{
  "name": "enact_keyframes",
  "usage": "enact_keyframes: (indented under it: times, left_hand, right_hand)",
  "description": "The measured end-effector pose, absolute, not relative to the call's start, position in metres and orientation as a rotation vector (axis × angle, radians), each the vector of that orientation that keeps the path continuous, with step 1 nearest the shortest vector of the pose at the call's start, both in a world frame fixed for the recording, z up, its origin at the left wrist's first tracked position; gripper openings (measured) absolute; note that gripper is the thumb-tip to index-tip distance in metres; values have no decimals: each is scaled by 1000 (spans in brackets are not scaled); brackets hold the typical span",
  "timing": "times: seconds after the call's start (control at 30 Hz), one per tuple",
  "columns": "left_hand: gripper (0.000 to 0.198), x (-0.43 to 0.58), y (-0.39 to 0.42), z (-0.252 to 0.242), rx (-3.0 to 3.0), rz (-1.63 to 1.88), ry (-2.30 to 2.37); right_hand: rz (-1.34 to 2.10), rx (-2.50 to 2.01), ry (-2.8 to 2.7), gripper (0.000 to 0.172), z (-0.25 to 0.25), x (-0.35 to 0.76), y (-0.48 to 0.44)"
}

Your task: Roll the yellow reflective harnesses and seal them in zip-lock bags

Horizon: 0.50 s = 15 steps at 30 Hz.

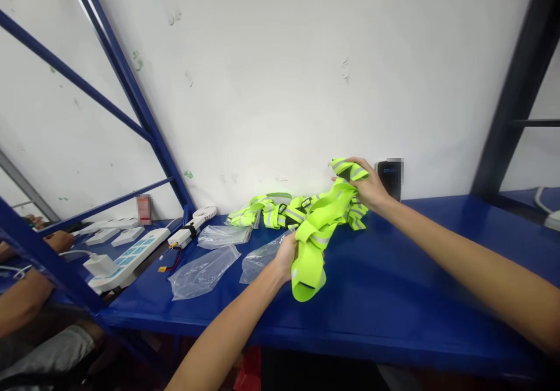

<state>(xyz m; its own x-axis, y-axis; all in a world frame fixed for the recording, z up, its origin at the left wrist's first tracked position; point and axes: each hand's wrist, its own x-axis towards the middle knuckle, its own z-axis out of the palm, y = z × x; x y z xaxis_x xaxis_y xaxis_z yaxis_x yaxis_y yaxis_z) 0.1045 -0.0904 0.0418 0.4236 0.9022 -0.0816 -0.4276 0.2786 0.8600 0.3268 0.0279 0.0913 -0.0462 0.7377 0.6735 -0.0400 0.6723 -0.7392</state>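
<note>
- The step in hand appeared to be handling and sorting out a tangle of fluorescent yellow-green webbing straps with pale grey stripes (321, 227), held up between both hands over the front of the tabletop.
- The left hand (286, 255) was closed around the lower part of the straps, its fingertips mostly hidden behind the webbing.
- The right hand (367, 185), higher and nearer the wall, gripped the upper end, where a dark patch showed among the folds.
- Judging by the slack loops, the next move called for a firm hold at both ends and careful parting of the folds, as crossed bands could snag.
- The webbing looked flat, soft and pliable; a broad loop curled open below the left hand.
- Behind it, a crumpled heap of matching yellow-green straps with black buckles (271, 213) lay along the wall; whether it joined the held piece could not be told.
- Left of the straps lay a clear, wrinkled plastic bag (203, 271), limp and thin, with similar film near it.
- The glossy blue tabletop (402, 286) also bore a white handheld fan (205, 213) and, by the right hand, a black box-shaped device with a lit display (389, 181).
- The white painted wall (280, 87) was scuffed and chipped.
</note>
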Motion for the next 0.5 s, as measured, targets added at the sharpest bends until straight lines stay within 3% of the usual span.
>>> enact_keyframes:
  times: [0.07,0.17,0.37,0.5]
  left_hand:
    - [28,93,-99,50,822,1055,633]
    - [37,80,-110,67,889,1259,588]
    - [40,79,-111,90,1134,1309,581]
    - [33,83,-104,87,1184,1105,595]
  right_hand:
    - [379,-559,-1875,49,86,335,10]
    - [112,-462,-2259,56,78,340,-16]
    - [93,-520,-2493,69,58,330,-47]
    - [113,-730,-2606,56,40,332,-56]
